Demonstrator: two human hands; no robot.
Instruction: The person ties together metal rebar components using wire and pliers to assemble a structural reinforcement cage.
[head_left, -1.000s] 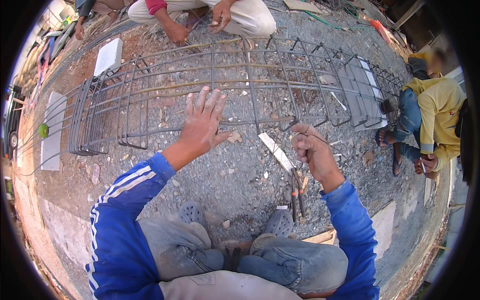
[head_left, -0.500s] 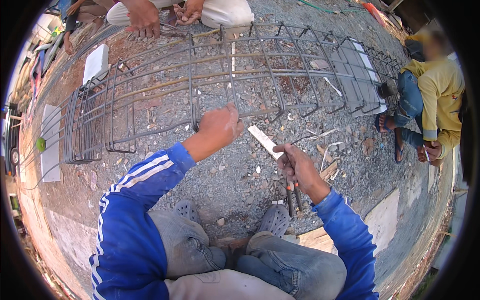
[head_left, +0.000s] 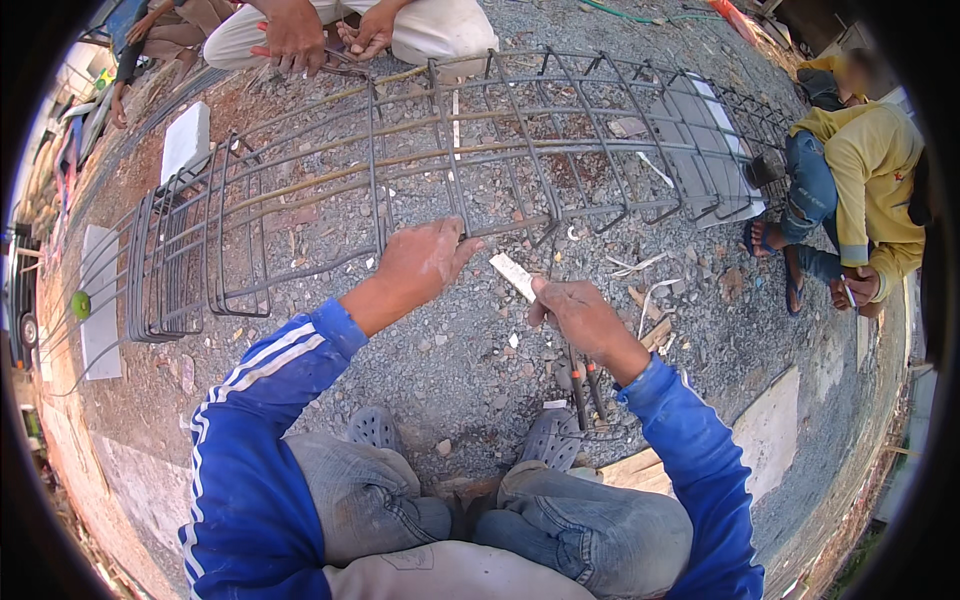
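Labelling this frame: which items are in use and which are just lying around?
In use:
- long grey steel rebar cage, gripped by left hand
- small pale flat stick in right hand

Lying about:
- red-handled pliers
- white foam blocks
- wooden board

Loose gravel (head_left: 450,360) covers the ground before you. A white slab (head_left: 185,140) lies far left, pincers (head_left: 585,385) near your shoes (head_left: 375,428). A person in yellow (head_left: 870,170) squats to your right; another person (head_left: 350,25) crouches opposite.
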